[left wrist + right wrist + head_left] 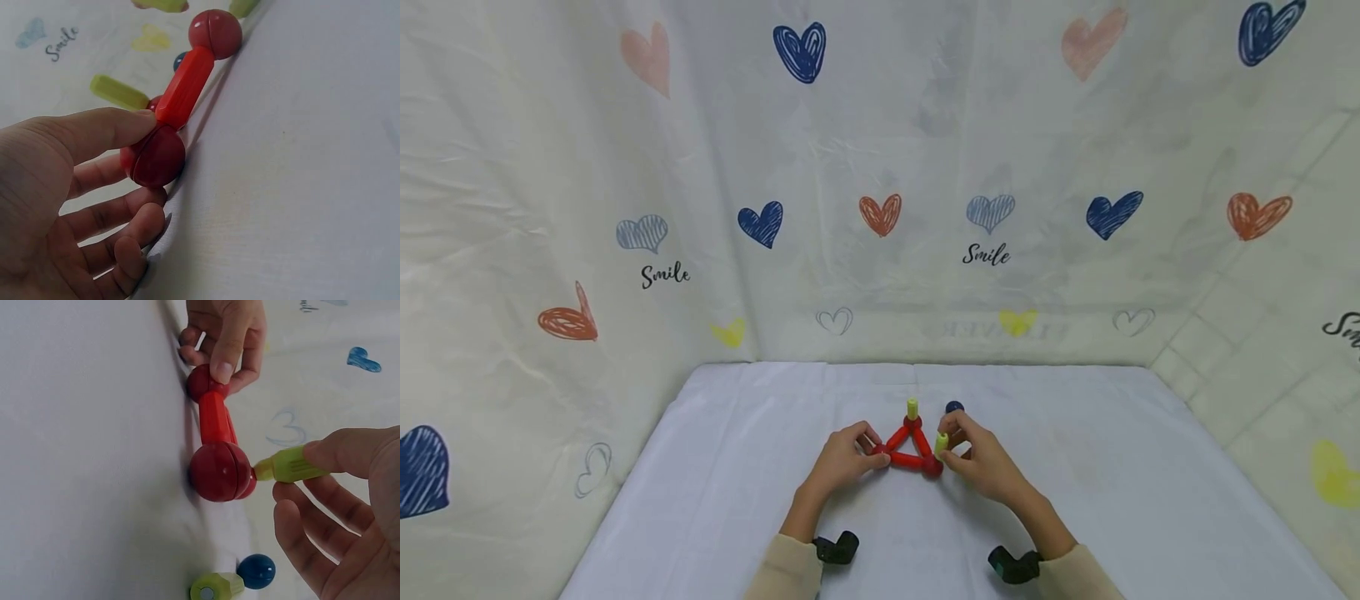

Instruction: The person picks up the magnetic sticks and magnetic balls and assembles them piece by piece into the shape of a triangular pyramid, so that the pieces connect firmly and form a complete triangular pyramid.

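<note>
The left hand (pixel 848 457) is pinching the left ball (pixel 161 161) of a red triangle (pixel 907 461) on a white table (pixel 730 508) while the right hand (pixel 988 468) is gripping a green rod (pixel 942 444) beside the near right ball (pixel 932 467); another rod (pixel 912 408) is standing on the far ball (pixel 912 423).

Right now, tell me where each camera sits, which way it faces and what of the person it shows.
Head: worn on the head, facing forward and down at the red triangle; left hand, right hand and forearms show.
Left wrist: on that wrist, facing the red ball the left hand pinches; that hand shows large.
Right wrist: on that wrist, facing the green rod the right hand pinches; both hands show.
Shared by head and right wrist: both hands, blue ball.
</note>
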A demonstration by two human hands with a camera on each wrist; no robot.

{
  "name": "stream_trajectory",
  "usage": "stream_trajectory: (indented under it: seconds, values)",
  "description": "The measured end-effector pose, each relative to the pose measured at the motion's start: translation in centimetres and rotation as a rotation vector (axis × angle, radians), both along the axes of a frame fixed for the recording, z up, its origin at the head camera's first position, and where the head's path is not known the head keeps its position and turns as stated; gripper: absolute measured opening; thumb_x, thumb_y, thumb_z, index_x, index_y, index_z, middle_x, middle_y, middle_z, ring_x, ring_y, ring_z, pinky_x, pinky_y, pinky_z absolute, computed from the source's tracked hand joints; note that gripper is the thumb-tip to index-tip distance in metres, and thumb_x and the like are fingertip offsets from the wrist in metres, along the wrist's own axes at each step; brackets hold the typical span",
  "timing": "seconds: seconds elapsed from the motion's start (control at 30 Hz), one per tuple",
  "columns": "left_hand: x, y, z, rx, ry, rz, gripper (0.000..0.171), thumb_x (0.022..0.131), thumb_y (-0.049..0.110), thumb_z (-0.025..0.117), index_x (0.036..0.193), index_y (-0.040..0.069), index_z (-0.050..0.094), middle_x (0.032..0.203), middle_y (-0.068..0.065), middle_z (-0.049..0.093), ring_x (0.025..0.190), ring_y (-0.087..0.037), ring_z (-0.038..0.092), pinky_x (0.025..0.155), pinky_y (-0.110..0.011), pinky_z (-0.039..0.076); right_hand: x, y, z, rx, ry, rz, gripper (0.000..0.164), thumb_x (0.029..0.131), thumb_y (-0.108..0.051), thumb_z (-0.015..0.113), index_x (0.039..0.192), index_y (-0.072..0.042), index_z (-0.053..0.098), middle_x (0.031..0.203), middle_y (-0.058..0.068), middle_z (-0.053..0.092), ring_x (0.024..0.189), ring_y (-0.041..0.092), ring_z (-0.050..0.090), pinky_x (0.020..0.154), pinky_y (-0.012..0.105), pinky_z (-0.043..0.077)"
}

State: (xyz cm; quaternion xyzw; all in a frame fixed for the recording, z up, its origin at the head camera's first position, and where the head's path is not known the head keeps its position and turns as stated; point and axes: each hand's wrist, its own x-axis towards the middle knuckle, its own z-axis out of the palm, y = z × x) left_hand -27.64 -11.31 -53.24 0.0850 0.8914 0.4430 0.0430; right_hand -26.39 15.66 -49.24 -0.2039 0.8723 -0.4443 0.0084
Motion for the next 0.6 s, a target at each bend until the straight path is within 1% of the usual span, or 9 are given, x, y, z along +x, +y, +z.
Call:
stream_trajectory:
  seconds: [0.13,0.37,0.43,0.6]
  values:
    - [0.0,0.0,0.1,0.000,0.006,0.004,0.025,0.086,0.033,0.081,0.102,0.023,0.065,0.091,0.002,0.067,0.086,-0.017,0.058,0.073,-0.035,0.046,-0.2,-0.6,0.1,0.003,-0.001,-0.001,0.030,0.093,-0.005,0.072,0.115,-0.014,0.054,0.101,0.001,0.064,0.097,0.017,0.062,0.072,0.025,0.054]
    - [-0.1,0.1,0.2,-0.006,0.018,-0.001,0.025,0.086,0.032,0.082,0.101,0.022,0.066,0.089,0.003,0.067,0.085,-0.017,0.058,0.072,-0.034,0.046,-0.5,-1.1,-0.5,0.064,-0.031,-0.004,0.031,0.092,-0.005,0.073,0.116,-0.013,0.054,0.107,0.001,0.066,0.096,0.016,0.062,0.075,0.022,0.054]
    - [-0.1,0.1,0.2,-0.011,0.015,0.002,0.025,0.086,0.032,0.082,0.102,0.022,0.066,0.089,0.003,0.067,0.085,-0.017,0.058,0.072,-0.034,0.046,-0.5,-1.1,-0.7,0.067,-0.036,-0.008,0.032,0.092,-0.005,0.073,0.116,-0.013,0.054,0.108,0.001,0.065,0.097,0.016,0.062,0.076,0.023,0.054]
    - [-0.1,0.1,0.1,-0.022,0.024,0.002,0.026,0.085,0.032,0.083,0.101,0.020,0.066,0.089,0.002,0.067,0.083,-0.016,0.058,0.070,-0.033,0.045,-0.5,-1.1,-1.0,0.074,-0.015,-0.009,0.031,0.092,-0.005,0.073,0.116,-0.014,0.054,0.108,0.001,0.065,0.096,0.015,0.063,0.076,0.023,0.054]
